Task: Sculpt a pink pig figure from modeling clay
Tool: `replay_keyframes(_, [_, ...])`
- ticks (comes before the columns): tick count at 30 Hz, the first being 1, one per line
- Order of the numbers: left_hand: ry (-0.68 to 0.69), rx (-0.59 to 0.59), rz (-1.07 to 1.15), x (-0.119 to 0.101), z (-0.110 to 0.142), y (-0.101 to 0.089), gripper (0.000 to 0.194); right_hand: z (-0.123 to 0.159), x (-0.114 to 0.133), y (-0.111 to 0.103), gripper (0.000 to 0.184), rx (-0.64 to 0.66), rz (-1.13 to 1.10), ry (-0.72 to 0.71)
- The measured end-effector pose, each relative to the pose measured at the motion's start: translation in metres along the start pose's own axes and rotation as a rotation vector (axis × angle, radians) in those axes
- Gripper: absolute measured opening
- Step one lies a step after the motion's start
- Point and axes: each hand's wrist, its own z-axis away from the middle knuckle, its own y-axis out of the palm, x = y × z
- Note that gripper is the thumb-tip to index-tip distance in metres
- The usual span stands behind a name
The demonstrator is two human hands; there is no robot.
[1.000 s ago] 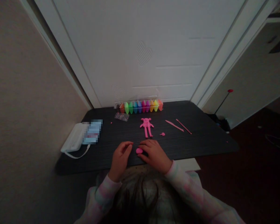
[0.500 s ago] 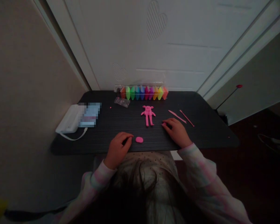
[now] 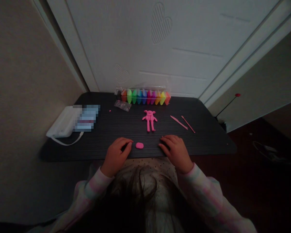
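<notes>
A pink clay figure [image 3: 149, 120] with round ears, arms and two long legs lies flat on the dark table [image 3: 126, 126]. Closer to the front edge, a rounded lump of pink clay [image 3: 139, 145] rests between my hands. Just left of this lump, my left hand [image 3: 115, 156] has thumb and forefinger pinched together; what they hold, if anything, is too small to make out. My right hand [image 3: 176, 152] is curled over the table right of the lump, below the figure. A trace of pink shows at its fingertips, mostly hidden by the fingers.
Two thin pink modelling tools [image 3: 178, 122] lie at the right. Along the back stands a row of coloured clay packs [image 3: 144, 97], with a crumpled clear wrapper [image 3: 122, 105] before it. A white device [image 3: 65, 121] with a cable and a blurred blue item [image 3: 87, 119] sit left.
My right hand has drawn back toward the front edge and inward, and the small pink piece at its fingertips is now mostly hidden. The whole view has shifted slightly; my left hand keeps its pinch.
</notes>
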Motion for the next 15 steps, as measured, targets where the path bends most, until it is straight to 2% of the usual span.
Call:
replay_keyframes(6, [0.029,-0.006,-0.020,0.001,0.001,0.000,0.017,0.012,0.000,-0.009,0.041,0.087,0.216,0.061])
replay_keyframes(11, [0.051,-0.020,-0.042,0.001,0.000,0.002,0.017,0.013,0.010,-0.009,0.048,0.190,0.201,-0.078])
replay_keyframes(15, [0.040,-0.014,-0.045,0.000,0.000,0.001,0.017,0.004,0.001,-0.008,0.046,0.151,0.242,0.032])
